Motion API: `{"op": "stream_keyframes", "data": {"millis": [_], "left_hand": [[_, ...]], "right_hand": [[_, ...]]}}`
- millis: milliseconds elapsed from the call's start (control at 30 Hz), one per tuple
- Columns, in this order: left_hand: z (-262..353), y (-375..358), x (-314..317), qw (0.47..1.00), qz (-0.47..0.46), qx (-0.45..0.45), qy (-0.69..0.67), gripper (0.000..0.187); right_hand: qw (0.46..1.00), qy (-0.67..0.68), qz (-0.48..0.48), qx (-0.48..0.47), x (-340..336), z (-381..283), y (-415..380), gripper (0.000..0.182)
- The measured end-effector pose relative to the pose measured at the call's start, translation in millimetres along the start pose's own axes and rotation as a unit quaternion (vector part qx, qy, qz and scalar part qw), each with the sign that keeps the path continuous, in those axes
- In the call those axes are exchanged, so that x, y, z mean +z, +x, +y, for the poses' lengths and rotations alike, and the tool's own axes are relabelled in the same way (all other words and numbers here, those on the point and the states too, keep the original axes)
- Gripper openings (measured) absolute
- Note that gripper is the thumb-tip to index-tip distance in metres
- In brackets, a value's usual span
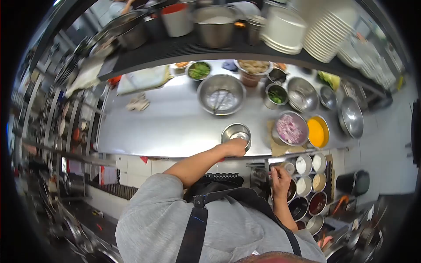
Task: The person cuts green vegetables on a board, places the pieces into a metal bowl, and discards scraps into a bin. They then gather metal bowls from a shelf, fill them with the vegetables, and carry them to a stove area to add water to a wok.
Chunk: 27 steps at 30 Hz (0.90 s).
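Observation:
My left hand [236, 147] rests on the near rim of a small steel bowl [236, 131] standing at the front edge of the steel counter [166, 127]. My right hand [280, 177] grips a small spoon [289, 167] by its handle. It holds the spoon above a rack of round seasoning pots [311, 184] set lower than the counter, on my right. What lies in the spoon cannot be made out.
Behind the small bowl stand a large steel bowl with a strainer [220, 94], a bowl of chopped pink meat [290, 128], a yellow sauce bowl [318, 131] and several empty steel bowls [351, 116]. Pots and stacked white plates [329, 35] fill the shelf above.

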<state>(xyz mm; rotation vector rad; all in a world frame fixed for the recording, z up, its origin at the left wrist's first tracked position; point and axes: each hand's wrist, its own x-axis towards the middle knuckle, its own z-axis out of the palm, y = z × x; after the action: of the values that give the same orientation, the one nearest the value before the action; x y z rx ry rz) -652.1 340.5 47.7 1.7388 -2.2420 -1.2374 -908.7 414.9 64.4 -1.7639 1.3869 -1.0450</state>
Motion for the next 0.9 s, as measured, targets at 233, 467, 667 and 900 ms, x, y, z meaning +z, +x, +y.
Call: {"op": "stream_keyframes", "data": {"millis": [233,467,667,900], "left_hand": [[-121.2,-175.2,-12.8,0.980,0.134,-0.132,-0.060,0.031],[-324.1,-353.5,38.2,0.884,0.329,-0.315,-0.107,0.032],[-321.1,-465.2,43.7,0.825,0.333,-0.441,-0.123,0.030],[-286.2,-519.8,105.5,0.733,0.242,-0.587,-0.243,0.036]], "right_hand": [[0.984,-0.006,-0.179,-0.014,115.9,-39.8,23.4,0.017],[0.957,0.014,-0.279,-0.076,301.9,-118.3,54.6,0.019],[0.991,-0.003,-0.122,-0.054,439.2,-78.8,185.9,0.041],[0.968,-0.225,0.028,-0.102,530.3,52.2,350.5,0.065]]}}
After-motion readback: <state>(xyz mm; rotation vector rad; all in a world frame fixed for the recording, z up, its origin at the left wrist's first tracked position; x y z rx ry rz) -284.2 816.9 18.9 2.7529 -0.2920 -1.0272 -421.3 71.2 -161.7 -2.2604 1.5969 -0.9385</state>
